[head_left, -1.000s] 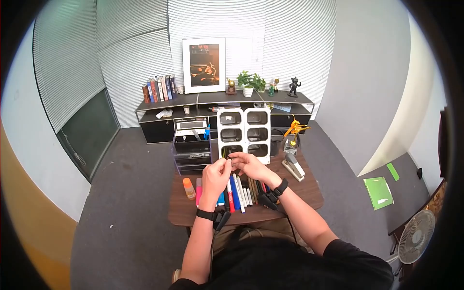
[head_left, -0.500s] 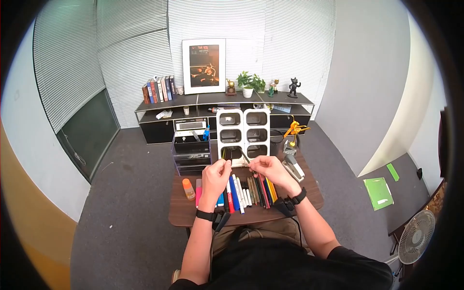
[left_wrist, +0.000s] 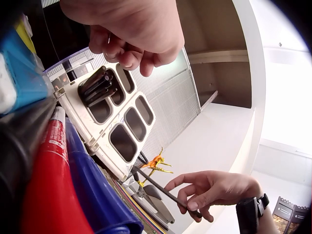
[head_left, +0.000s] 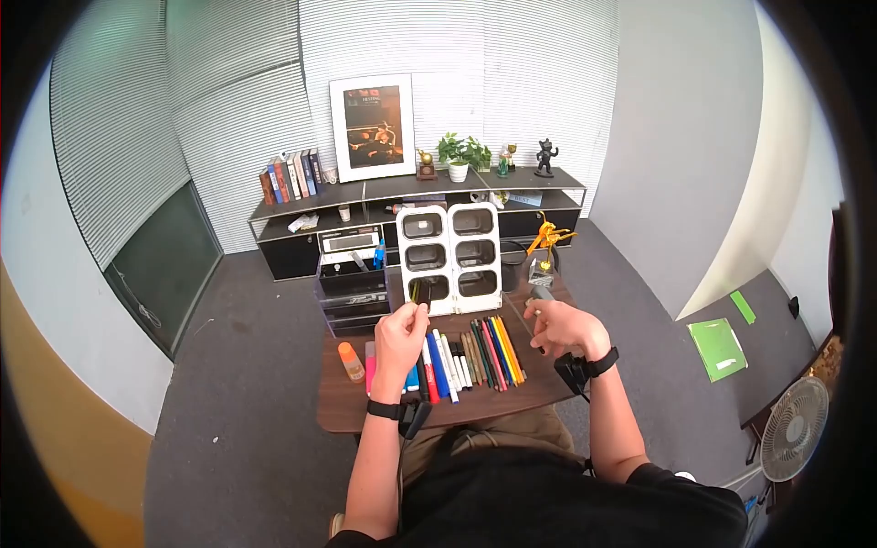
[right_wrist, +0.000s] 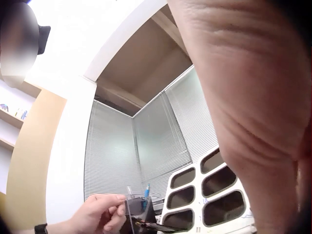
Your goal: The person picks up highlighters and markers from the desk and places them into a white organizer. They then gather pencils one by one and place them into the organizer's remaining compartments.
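Observation:
My left hand [head_left: 399, 333] hovers over the marker row, fingers curled, just in front of the white holder's [head_left: 449, 265] lower left compartment. Several dark pencils [left_wrist: 96, 90] stick out of that compartment, their ends close to those fingers. Nothing shows held in this hand. On the right, my right hand [left_wrist: 214, 188] pinches a long dark pencil [left_wrist: 161, 186] near one end. In the head view this hand covers most of the stapler, and its pencil is almost hidden. Below the hands lie a red marker [left_wrist: 54, 168], a blue marker [left_wrist: 92, 185] and coloured pencils [head_left: 504, 352].
A bottle with an orange cap [head_left: 350, 362] stands at the table's left. The clear desk organiser [head_left: 352, 292] is left of the holder. Behind the right hand, a yellow ornament [head_left: 548, 239] rises near the table's back edge. A low black cabinet [head_left: 292, 258] lies beyond.
My right hand has drawn away from the left hand to the right, carrying the dark pencil. The left hand has stayed nearly in place. The head view has shifted slightly.

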A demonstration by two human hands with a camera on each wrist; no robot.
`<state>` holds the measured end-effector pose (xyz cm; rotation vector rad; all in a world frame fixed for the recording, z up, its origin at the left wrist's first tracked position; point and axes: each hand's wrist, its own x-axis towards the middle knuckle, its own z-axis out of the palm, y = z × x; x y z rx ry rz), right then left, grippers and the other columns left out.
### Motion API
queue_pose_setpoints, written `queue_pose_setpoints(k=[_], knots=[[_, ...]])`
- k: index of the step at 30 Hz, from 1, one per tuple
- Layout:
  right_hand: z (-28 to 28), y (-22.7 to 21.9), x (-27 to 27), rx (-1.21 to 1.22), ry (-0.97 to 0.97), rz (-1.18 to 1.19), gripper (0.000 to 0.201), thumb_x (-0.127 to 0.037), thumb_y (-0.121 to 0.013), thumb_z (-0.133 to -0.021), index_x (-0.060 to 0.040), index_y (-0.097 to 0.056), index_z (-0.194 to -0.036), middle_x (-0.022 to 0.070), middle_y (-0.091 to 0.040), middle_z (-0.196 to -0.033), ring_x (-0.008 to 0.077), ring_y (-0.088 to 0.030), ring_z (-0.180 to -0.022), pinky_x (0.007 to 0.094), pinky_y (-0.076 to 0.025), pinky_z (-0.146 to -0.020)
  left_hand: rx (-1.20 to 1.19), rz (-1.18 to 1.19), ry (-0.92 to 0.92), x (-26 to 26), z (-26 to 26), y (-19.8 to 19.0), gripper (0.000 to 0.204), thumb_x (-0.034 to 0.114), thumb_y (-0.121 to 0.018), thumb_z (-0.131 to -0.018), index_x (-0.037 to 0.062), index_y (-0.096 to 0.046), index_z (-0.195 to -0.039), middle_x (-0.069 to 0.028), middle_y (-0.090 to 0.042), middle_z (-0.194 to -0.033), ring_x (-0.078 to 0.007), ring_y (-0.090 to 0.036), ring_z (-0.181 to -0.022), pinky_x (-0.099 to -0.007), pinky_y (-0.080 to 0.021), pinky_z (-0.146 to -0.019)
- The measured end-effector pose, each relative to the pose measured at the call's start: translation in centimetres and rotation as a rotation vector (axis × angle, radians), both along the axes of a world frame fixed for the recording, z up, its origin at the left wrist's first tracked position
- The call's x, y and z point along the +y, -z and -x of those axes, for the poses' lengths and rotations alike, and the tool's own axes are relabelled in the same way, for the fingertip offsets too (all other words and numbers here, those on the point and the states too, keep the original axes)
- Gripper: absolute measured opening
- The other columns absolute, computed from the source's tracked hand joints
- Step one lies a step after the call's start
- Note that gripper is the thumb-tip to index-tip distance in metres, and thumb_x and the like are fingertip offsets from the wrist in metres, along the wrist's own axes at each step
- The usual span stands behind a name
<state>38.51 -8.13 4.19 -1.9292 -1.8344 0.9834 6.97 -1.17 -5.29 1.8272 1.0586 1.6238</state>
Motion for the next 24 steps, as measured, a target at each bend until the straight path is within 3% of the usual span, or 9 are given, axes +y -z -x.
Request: queue_pose_setpoints(k=[9,13,21,24], knots=[[0.1,2.4,0.7,-0.134,0.020,0.211,0.047,-0.011,-0.093,-0.082,0.0035,-0.072,-0.122,0.0109,-0.081,-0.092,0.0223,-0.081,-0.079,0.0351,-0.060,-0.063,0.008,-0.002,-0.003,-0.4,0.0,-0.6,0.035,0.018,-0.070,-0.108,-0.0039,-0.064,-0.081,-0.0102,-0.062,-0.061,-0.0120,-0.052,-0.052,-0.0323,-0.041,-0.052],[-0.2,3.5,1.1,-0.059,0.043,0.267,0.043,-0.014,-0.093,-0.083,0.0026,-0.074,-0.118,0.0120,-0.081,-0.092,0.0220,-0.080,-0.079,0.0344,-0.060,-0.064,0.023,0.004,-0.012,-0.4,0.1,-0.5,0.035,0.018,-0.070,-0.108,-0.0040,-0.063,-0.081,-0.0106,-0.063,-0.062,-0.0127,-0.053,-0.052,-0.0327,-0.042,-0.053],[-0.7,4.5,2.2,-0.050,-0.078,0.163,0.035,-0.016,-0.081,-0.095,0.0049,-0.070,-0.122,0.0125,-0.078,-0.096,0.0216,-0.079,-0.084,0.0352,-0.063,-0.072,0.031,0.020,-0.010,-0.2,0.1,-0.2,0.035,0.018,-0.070,-0.108,-0.0038,-0.063,-0.081,-0.0120,-0.065,-0.063,-0.0135,-0.056,-0.053,-0.0334,-0.044,-0.054],[-1.0,5.2,2.6,-0.024,-0.089,0.135,0.032,-0.016,-0.081,-0.095,0.0015,-0.074,-0.121,0.0094,-0.080,-0.095,0.0201,-0.079,-0.082,0.0349,-0.060,-0.068,0.043,0.017,-0.017,-0.3,0.1,-0.4,0.035,0.018,-0.070,-0.108,-0.0039,-0.063,-0.082,-0.0121,-0.065,-0.063,-0.0136,-0.056,-0.053,-0.0333,-0.044,-0.054]])
